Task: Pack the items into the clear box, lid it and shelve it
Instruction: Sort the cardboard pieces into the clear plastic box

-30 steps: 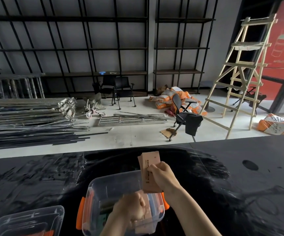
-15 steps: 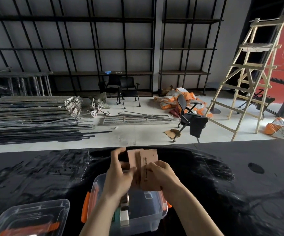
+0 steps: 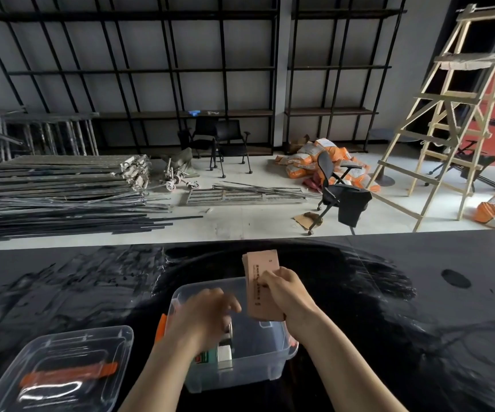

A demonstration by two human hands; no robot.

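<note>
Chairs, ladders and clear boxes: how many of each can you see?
Chairs: 3, two by the shelves and one tipped on the floor
Wooden ladder: 1
Clear box: 1
Clear lid: 1
Total: 6

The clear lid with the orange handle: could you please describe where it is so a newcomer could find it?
On the black table, look left of the open clear plastic box under the person's hands. The clear lid lies flat there, alone; an orange handle strip crosses its top.
</note>
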